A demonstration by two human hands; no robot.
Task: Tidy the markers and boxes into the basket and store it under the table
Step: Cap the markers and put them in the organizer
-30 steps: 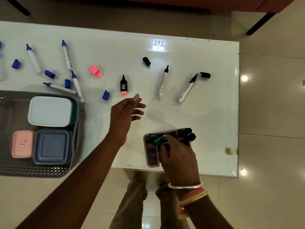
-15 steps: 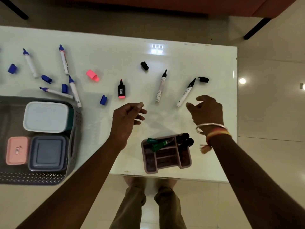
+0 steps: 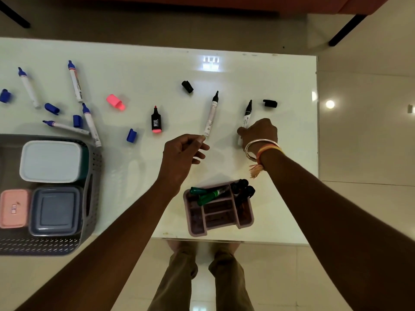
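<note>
White glossy table (image 3: pixel 157 70): right hand (image 3: pixel 258 134) now off pink tray (image 3: pixel 219 208), fingers closing on uncapped black marker (image 3: pixel 247 114); left hand (image 3: pixel 182 153) loosely curled, empty, beside another marker (image 3: pixel 211 114). Capping probably next.

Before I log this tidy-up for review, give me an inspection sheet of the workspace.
Surface: white glossy table, glare patch.
Job's things: grey basket holds three lidded boxes; pink tray holds green and black markers; uncapped markers and loose caps scattered.
Clutter: nothing seen.
Grippers: left hand beside black marker, empty; right hand closing on second black marker.
Cables: nothing seen.
Surroundings: tiled floor, dark furniture legs.
</note>
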